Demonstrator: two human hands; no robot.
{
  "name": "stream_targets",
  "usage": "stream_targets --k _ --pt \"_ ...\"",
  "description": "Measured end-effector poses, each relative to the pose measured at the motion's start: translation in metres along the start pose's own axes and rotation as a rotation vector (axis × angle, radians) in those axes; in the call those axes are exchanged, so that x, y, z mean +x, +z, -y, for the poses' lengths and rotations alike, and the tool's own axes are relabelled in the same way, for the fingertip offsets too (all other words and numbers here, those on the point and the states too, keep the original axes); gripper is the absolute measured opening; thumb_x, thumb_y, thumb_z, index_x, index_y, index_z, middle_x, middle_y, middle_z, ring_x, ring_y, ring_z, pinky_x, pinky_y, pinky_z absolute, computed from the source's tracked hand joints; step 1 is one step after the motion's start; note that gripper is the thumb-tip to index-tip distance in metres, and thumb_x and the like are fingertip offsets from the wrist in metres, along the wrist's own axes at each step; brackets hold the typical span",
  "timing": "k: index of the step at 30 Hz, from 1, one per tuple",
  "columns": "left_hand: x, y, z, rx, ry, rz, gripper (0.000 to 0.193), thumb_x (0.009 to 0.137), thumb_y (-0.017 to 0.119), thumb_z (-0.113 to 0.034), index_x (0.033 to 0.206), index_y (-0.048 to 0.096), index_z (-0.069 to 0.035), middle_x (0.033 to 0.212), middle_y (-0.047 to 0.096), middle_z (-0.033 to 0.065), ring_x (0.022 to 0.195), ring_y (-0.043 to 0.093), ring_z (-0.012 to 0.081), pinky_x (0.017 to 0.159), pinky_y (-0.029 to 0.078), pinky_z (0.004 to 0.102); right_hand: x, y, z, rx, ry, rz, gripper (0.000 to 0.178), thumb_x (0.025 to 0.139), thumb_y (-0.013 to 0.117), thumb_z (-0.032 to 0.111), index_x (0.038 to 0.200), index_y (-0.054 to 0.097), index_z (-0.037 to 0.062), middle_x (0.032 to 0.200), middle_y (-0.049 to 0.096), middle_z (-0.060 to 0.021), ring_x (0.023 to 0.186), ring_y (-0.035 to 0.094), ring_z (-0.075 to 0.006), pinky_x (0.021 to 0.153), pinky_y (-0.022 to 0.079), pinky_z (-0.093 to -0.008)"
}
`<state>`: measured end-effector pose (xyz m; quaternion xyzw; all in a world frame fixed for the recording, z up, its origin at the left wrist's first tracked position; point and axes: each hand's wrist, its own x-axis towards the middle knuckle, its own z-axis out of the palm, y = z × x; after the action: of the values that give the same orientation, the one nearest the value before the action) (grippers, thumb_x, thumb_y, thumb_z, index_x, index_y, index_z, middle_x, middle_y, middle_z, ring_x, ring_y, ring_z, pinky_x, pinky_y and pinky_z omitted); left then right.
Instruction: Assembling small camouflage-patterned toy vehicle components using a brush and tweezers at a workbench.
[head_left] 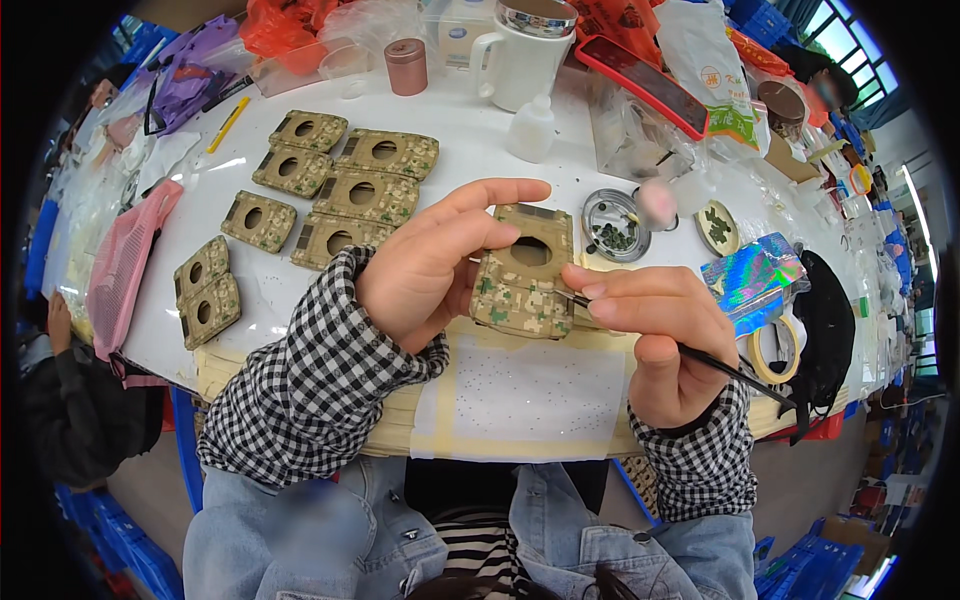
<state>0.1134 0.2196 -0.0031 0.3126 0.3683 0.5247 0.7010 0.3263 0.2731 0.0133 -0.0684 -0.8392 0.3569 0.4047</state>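
A camouflage-patterned model tank hull [522, 302] with a round hole in its top is tilted up above the table's front edge. My left hand [430, 265] grips its left side, with the thumb and fingers around its upper end. In my right hand [668, 335] is a slim black tool [735, 375], tweezers by its look, pinched between thumb and fingers. Its tip meets the hull's right side; anything tiny at the tip is too small to tell. Several matching hulls [368, 192] lie on the table to the left. Below my hands is a white sheet [530, 400] scattered with tiny dark specks.
Right of the hull are a round metal tin [645, 245] and a small dish [735, 243], both with dark green bits. A shiny pouch [755, 285] and a tape roll [796, 350] lie nearer. Behind stand a squeeze bottle [531, 132], white mug [522, 75] and red-cased phone [645, 85].
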Motion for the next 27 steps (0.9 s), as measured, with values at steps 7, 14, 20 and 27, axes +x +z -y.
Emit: stream_targets --k 7,14,20,27 --pt "0.0002 -0.0018 0.0 0.001 -0.007 0.013 0.048 0.091 0.04 -0.012 0.138 0.036 -0.002 0.117 0.059 0.0137 0.103 0.061 0.0182 0.09 0.051 0.0313 0.0006 -0.0009 0.0003 -0.016 0.005 0.007 0.02 0.09 0.062 0.015 0.1 0.065 -0.0025 0.097 0.066 -0.0165 0.093 0.065 -0.0285 0.081 0.052 -0.0341" --pt "0.0008 -0.0021 0.0006 0.016 -0.009 0.009 0.048 0.091 0.04 -0.012 0.138 0.036 -0.002 0.117 0.059 0.0144 0.103 0.061 0.0184 0.09 0.05 0.0315 0.0003 -0.0009 0.0 -0.024 0.009 0.013 0.02 0.09 0.062 0.015 0.1 0.065 -0.0022 0.097 0.067 -0.0162 0.092 0.065 -0.028 0.081 0.052 -0.0337" --pt "0.0014 -0.0021 0.0011 0.017 -0.009 0.009 0.049 0.091 0.04 -0.012 0.138 0.036 -0.002 0.117 0.059 0.0152 0.103 0.061 0.0187 0.09 0.051 0.0315 0.0004 -0.0022 0.0004 -0.037 0.01 0.023 0.02 0.091 0.061 0.015 0.1 0.065 -0.0023 0.097 0.067 -0.0157 0.093 0.065 -0.0279 0.081 0.052 -0.0342" --pt "0.0013 -0.0021 0.0007 0.0 -0.014 0.012 0.048 0.091 0.039 -0.011 0.138 0.036 -0.002 0.116 0.059 0.015 0.102 0.062 0.0186 0.089 0.051 0.0314 -0.0006 0.0 -0.0001 -0.01 0.017 -0.005 0.02 0.091 0.062 0.015 0.099 0.065 -0.0025 0.096 0.067 -0.015 0.094 0.065 -0.0287 0.083 0.052 -0.0353"
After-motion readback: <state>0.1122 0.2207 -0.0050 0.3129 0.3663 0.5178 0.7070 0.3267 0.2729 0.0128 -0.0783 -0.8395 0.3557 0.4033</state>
